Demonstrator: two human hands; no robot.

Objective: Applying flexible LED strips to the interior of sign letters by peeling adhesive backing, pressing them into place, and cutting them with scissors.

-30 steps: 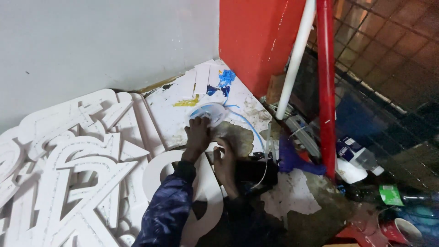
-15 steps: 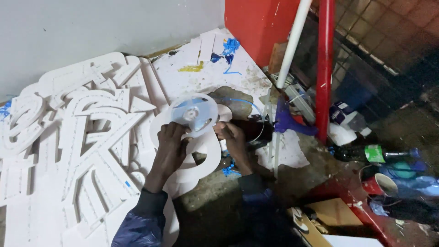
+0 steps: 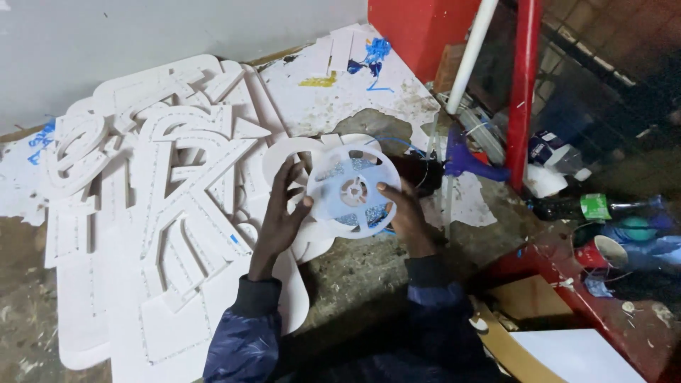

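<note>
Both hands had the reel (image 3: 352,191) between them, held up flat-on to the camera over the white cut-out letters (image 3: 156,206) on the floor. The left hand (image 3: 282,216) was cupped against the reel's left rim with its fingers (image 3: 289,177) spread fairly wide, tips just on the edge. The right hand (image 3: 406,216) gripped the right rim, thumb on the front face and the rest curled behind (I couldn't see those fingers, so take that part loosely).

The reel looked like thin translucent plastic with strip wound inside, so my take: the grip was best kept on the rims, not squeezing the two flanges together, or the winding would pinch and bind. A loose blue wire (image 3: 397,144) trailed behind the top right of the reel — worth keeping clear of the hands so it didn't snag when the reel turned. I'd also have kept a finger near the hub (image 3: 352,191) so the reel could spin without wobbling.

The floor was cluttered: a purple glue gun (image 3: 472,162) just right of the reel by the white pipe (image 3: 464,67), with bottles (image 3: 589,207) and cups (image 3: 603,252) farther right — so staying over the letters seemed the safer spot.
</note>
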